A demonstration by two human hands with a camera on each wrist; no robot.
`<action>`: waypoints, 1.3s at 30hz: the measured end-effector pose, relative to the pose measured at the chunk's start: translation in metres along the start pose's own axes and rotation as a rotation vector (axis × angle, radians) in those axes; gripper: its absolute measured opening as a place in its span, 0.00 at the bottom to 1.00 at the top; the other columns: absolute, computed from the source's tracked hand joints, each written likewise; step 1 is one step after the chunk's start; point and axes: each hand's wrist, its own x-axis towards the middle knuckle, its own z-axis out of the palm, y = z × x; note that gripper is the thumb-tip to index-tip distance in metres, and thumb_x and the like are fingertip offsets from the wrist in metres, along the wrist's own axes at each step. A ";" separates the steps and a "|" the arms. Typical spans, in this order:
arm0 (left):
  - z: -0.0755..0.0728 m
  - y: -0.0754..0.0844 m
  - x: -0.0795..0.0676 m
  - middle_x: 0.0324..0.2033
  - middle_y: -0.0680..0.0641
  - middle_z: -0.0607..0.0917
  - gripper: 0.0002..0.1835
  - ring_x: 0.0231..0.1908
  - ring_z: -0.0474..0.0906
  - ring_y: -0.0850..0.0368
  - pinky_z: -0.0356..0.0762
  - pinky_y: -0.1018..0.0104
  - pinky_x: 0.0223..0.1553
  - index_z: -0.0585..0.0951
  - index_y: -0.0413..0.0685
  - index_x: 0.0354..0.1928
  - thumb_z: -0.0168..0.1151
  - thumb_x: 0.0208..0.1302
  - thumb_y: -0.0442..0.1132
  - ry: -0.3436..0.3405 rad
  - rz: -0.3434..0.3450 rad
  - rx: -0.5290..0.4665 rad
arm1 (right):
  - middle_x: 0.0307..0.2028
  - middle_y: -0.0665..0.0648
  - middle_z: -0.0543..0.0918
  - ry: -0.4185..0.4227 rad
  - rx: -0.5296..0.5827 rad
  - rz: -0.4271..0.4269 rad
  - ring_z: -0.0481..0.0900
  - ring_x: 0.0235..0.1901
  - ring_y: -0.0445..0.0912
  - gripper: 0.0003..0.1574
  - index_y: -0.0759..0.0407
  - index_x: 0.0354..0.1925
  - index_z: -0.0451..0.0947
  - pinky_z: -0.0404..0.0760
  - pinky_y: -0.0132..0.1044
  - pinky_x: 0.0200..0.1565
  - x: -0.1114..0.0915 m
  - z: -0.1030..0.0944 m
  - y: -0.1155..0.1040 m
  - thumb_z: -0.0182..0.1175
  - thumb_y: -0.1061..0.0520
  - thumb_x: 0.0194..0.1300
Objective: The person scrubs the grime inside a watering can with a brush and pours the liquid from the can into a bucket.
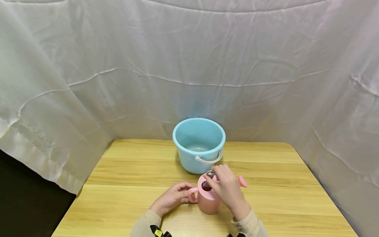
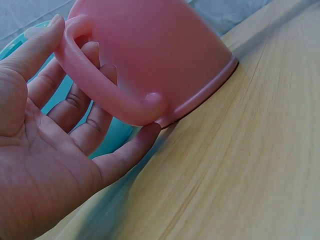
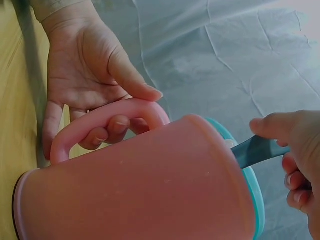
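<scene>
A pink watering can stands on the wooden table, its handle to the left and its spout head to the right. My left hand holds the handle, with fingers through the loop and the thumb on top. Above the can, my right hand pinches the flat grey handle of a tool. This handle slants down into the can's round top opening; the tool's lower end is hidden inside, so its kind cannot be told.
A light blue bucket with a white carrying handle stands just behind the can. The wooden table reaches back to grey-white cloth hanging behind and at both sides.
</scene>
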 end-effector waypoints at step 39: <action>0.002 0.002 0.000 0.36 0.50 0.84 0.10 0.44 0.85 0.52 0.77 0.47 0.59 0.78 0.46 0.50 0.57 0.70 0.38 0.007 -0.001 0.000 | 0.26 0.51 0.75 0.032 -0.077 -0.093 0.70 0.27 0.45 0.11 0.59 0.33 0.77 0.65 0.34 0.30 0.007 -0.009 -0.005 0.68 0.60 0.51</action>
